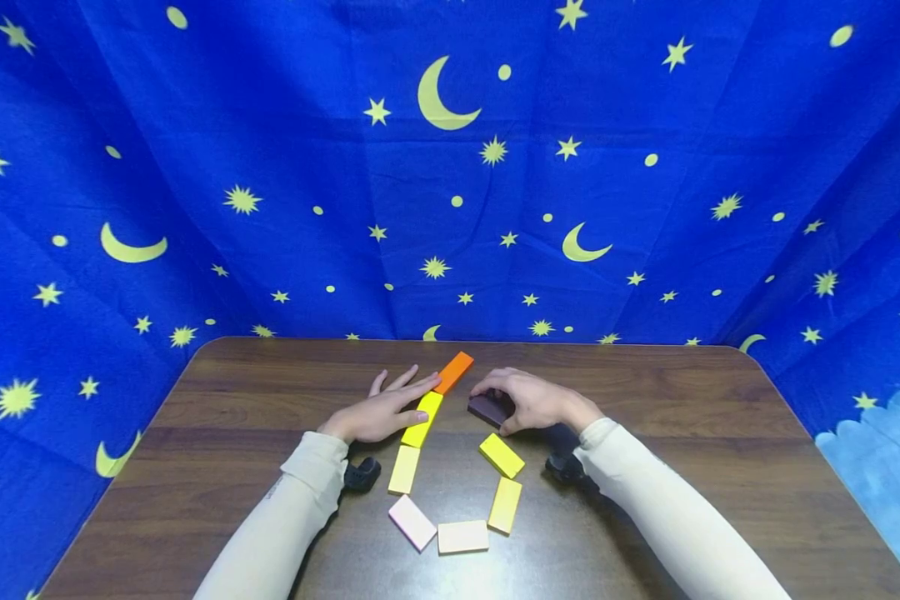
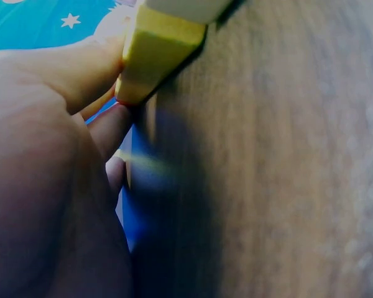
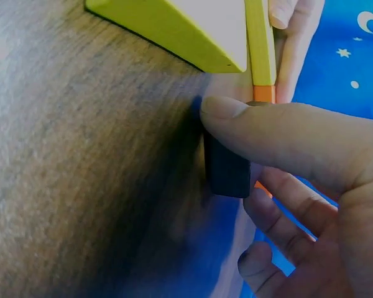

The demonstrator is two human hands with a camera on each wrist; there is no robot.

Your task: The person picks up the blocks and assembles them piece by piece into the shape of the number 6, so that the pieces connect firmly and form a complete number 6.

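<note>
Fingers and thumb of my right hand (image 1: 536, 402) pinch a dark brown block (image 1: 489, 410) low over the table; the right wrist view shows the thumb along the near side of this block (image 3: 227, 166). Over on the left, my left hand (image 1: 371, 418) is spread with straight fingers. Its index fingertip touches the orange block (image 1: 457, 369), and its thumb lies at the bright yellow block (image 1: 417, 435) in line with it. The left wrist view shows the thumb against the side of a yellow block (image 2: 165, 40). Nearest the right hand lies another bright yellow block (image 1: 502, 455).
More flat blocks continue the curve on the wooden table (image 1: 645, 517): pale yellow (image 1: 403, 469), pink (image 1: 412, 522), cream (image 1: 462, 537) and deeper yellow (image 1: 505, 506). A blue curtain (image 1: 525, 183) with stars and moons hangs behind the table's far edge.
</note>
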